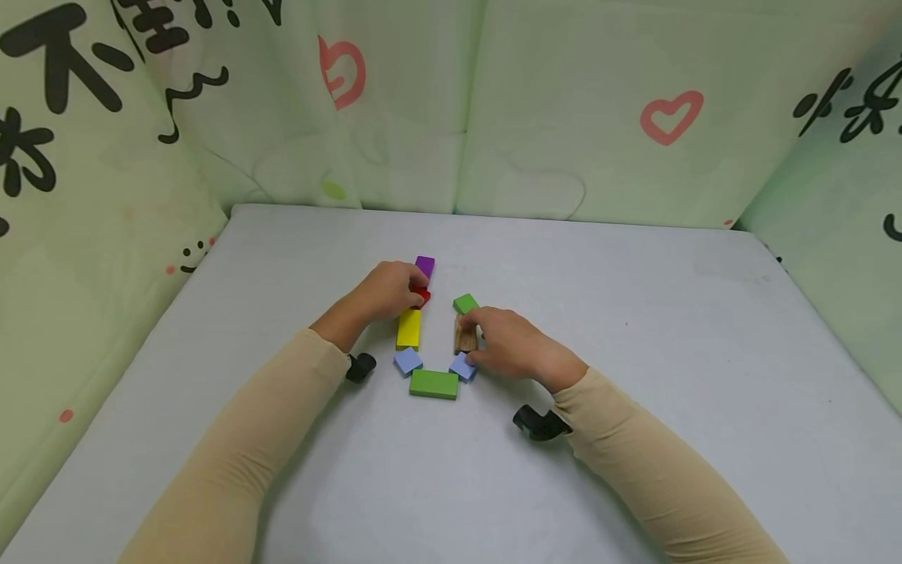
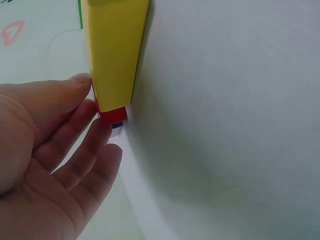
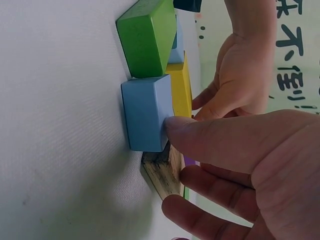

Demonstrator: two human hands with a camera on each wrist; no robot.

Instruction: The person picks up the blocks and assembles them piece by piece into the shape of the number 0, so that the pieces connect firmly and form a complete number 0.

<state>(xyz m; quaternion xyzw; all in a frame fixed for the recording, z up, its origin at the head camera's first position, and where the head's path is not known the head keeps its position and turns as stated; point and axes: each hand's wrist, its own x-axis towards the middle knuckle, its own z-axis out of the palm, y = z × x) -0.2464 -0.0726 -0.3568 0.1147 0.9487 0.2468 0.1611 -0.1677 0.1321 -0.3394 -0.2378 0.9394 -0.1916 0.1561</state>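
Note:
My left hand (image 1: 384,291) pinches a small red block (image 1: 423,298) between thumb and fingers. The red block lies between a purple block (image 1: 426,266) and a yellow block (image 1: 408,330); in the left wrist view the yellow one partly covers it. My right hand (image 1: 510,345) lies along the right side of the layout. Its thumb touches a light blue block (image 3: 145,115), while the other fingers are spread beside a brown wood-grained block (image 3: 165,172). Past that brown block sits a small green block (image 1: 466,303), close to the right fingertips.
A longer green block (image 1: 433,385) forms the near end, with another light blue block (image 1: 407,362) at its left corner. The blocks make a U on a white table (image 1: 676,337). Printed cloth (image 1: 564,94) hangs behind and at both sides.

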